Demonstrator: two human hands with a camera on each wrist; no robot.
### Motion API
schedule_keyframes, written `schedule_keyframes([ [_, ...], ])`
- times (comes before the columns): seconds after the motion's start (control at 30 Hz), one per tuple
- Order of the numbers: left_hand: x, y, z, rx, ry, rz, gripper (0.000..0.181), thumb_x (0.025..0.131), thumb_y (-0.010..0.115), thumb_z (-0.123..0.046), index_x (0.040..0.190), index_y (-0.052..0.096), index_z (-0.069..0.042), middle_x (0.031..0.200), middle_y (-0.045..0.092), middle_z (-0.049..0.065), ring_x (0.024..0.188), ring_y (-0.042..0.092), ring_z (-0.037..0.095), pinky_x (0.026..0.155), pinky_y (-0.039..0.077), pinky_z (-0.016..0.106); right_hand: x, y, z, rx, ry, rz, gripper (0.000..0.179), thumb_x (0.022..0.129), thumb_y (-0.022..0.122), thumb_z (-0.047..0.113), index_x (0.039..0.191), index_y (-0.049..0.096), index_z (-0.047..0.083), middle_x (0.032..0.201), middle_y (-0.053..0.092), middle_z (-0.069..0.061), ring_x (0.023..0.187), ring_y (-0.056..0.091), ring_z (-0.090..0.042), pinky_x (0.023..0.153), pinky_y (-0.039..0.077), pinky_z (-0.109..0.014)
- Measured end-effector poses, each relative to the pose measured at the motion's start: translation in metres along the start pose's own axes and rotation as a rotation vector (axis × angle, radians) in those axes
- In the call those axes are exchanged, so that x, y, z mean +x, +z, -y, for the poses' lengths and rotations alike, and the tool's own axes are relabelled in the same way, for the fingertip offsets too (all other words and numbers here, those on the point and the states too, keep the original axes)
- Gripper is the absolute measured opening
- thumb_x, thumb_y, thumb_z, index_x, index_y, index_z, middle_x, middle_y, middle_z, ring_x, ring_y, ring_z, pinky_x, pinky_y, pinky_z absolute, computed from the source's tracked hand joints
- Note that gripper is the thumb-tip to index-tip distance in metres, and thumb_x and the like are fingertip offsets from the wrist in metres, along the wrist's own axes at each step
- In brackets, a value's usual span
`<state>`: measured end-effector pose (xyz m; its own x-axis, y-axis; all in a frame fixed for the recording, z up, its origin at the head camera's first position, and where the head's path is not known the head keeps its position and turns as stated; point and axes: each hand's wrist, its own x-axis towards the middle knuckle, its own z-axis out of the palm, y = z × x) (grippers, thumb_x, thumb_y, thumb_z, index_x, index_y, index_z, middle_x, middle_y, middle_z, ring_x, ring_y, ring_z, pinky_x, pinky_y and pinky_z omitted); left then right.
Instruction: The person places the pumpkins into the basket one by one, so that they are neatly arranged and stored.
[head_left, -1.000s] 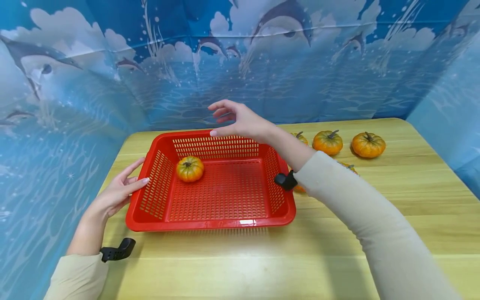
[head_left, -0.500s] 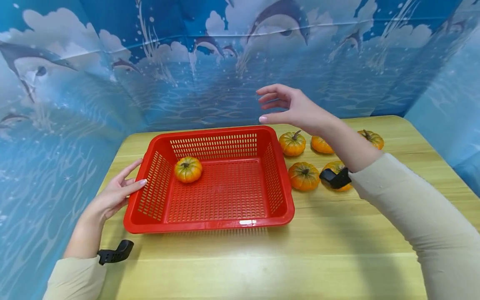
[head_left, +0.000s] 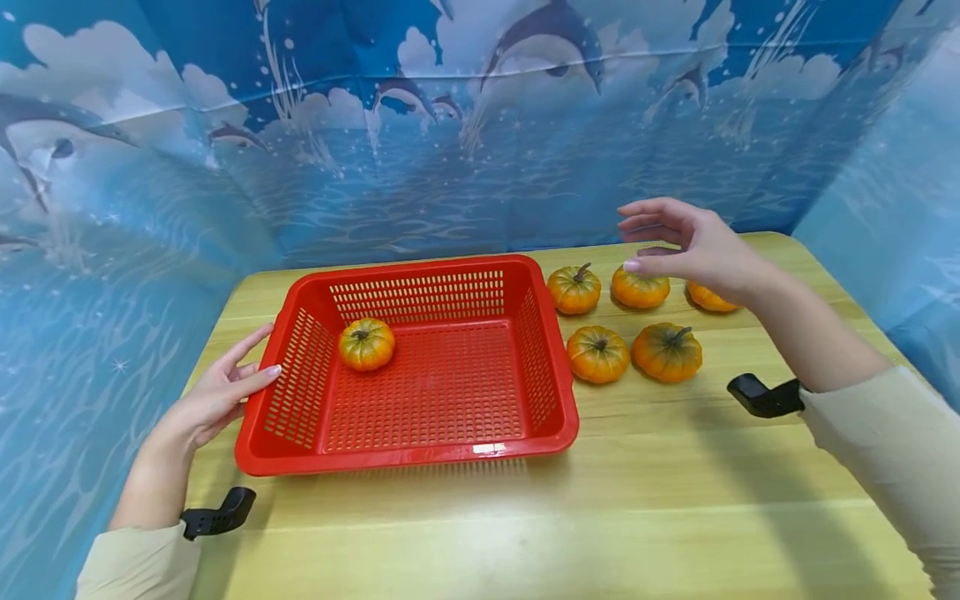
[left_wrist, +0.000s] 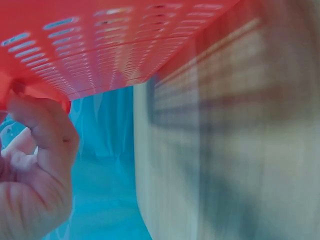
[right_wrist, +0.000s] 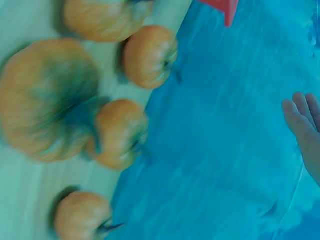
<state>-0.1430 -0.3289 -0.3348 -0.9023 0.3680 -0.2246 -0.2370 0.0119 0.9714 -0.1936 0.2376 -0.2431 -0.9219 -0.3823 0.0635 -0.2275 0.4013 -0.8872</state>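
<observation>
On the left, my left hand (head_left: 217,392) grips the end rim of a red plastic basket (head_left: 408,457), thumb on top. The left wrist view shows its fingers (left_wrist: 47,117) curled under that rim beside the slotted wall. One small orange pumpkin (head_left: 367,344) sits inside the basket, toward the left end. My right hand (head_left: 697,243) is in the air on the right, fingers apart from the thumb, holding nothing. In the head view it overlaps a back-row pumpkin (head_left: 640,289) and partly hides the rightmost pumpkin (head_left: 709,299).
Beside the basket's right end stand more pumpkins: one at the back left (head_left: 573,290) and two in front, a left pumpkin (head_left: 597,354) and a right pumpkin (head_left: 667,352). All rest on a wooden table (head_left: 480,533). A blue dolphin-print curtain (head_left: 450,167) hangs behind.
My right hand has moved right, from above the basket's back rim to over the back-row pumpkins, uncovering the front pumpkins. The left hand keeps its grip on the basket.
</observation>
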Motion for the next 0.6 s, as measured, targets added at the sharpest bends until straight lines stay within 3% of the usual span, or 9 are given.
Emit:
schedule_keyframes([
  [0.33,0.002,-0.002,-0.001,0.039,-0.011,-0.001,0.07,0.097,0.047,-0.003,0.151,0.007,-0.02,0.1,0.066,0.002,0.084,0.068,0.02,0.071,0.056,0.038,-0.038,-0.021,-0.05,-0.008,0.09,0.005,0.054,0.089,0.06,0.001,0.137,0.039,0.011,0.124,0.049,0.007,0.109,0.051,-0.002,0.079,0.051,-0.02],
  [0.6,0.003,-0.003,0.001,0.023,-0.01,-0.001,0.071,0.097,0.047,-0.003,0.151,0.006,-0.021,0.101,0.066,0.003,0.085,0.068,0.021,0.07,0.056,0.039,-0.064,-0.025,-0.086,-0.014,0.156,-0.009,0.055,0.089,0.061,0.001,0.138,0.036,0.005,0.122,0.049,0.011,0.11,0.05,0.0,0.079,0.051,-0.019],
])
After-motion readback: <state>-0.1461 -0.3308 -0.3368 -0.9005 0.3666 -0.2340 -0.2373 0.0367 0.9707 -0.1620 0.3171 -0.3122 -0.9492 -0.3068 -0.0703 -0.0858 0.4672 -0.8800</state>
